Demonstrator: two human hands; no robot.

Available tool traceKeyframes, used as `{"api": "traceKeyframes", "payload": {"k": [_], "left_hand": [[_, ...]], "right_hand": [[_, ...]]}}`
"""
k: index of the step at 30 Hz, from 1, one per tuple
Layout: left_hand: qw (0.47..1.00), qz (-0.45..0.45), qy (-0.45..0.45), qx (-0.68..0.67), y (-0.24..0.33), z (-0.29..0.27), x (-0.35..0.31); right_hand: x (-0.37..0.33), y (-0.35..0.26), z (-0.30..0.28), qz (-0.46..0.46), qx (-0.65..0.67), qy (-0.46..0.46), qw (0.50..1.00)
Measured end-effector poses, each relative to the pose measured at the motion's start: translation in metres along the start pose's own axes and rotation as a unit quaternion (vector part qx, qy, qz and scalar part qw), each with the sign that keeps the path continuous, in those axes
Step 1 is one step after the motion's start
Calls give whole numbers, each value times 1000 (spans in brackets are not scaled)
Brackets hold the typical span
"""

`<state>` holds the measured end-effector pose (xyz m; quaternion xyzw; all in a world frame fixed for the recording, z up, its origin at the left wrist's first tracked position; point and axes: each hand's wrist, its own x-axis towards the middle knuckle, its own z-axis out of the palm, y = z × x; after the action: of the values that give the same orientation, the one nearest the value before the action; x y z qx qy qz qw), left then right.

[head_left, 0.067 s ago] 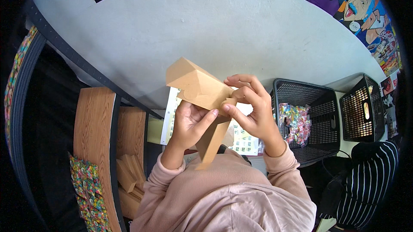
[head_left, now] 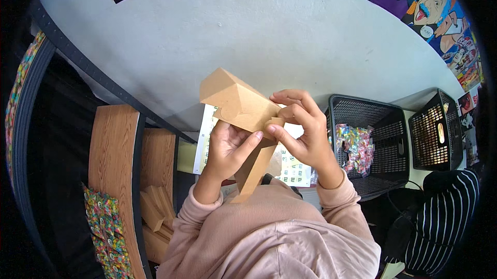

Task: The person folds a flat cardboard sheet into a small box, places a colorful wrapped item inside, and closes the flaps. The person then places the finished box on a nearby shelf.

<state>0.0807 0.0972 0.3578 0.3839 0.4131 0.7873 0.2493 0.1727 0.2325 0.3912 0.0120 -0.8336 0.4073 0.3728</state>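
A brown cardboard box (head_left: 239, 104), partly folded, is held up in front of my chest, its peaked end pointing to the far left. My left hand (head_left: 228, 150) supports it from below, with the thumb pressed near its lower edge and some fingers hidden underneath. At the near right end, my right hand (head_left: 304, 126) pinches a small flap (head_left: 277, 122) between thumb and fingers. A long cardboard panel (head_left: 254, 173) hangs down from the box toward my body. Behind the hands lie white sheets (head_left: 296, 171) with rows of printed labels.
To the right stands a black plastic crate (head_left: 383, 109) holding bagged colourful sweets (head_left: 354, 148), with another black crate (head_left: 432, 123) beside it. At left are wood-patterned shelves (head_left: 114, 149), more sweet bags (head_left: 107, 232) and folded cardboard pieces (head_left: 154, 209). A pale wall (head_left: 248, 30) rises ahead.
The lower end of the hanging panel has swung slightly to the left. Both hands and the upper part of the box stay almost where they were.
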Motion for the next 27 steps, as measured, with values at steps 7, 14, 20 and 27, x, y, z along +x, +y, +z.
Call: {"api": "traceKeyframes", "payload": {"k": [7,14,20,27], "left_hand": [[999,22,29,25,7,1,0],[999,25,33,32,10,3,-1],[996,52,41,56,6,3,0],[998,43,40,39,2,1,-1]], "right_hand": [[-1,-4,5,-5,-27,23,999],[-2,-5,7,-21,-30,37,999],[-2,-7,8,-17,-68,32,997],[-3,-5,10,2,-92,22,996]]}}
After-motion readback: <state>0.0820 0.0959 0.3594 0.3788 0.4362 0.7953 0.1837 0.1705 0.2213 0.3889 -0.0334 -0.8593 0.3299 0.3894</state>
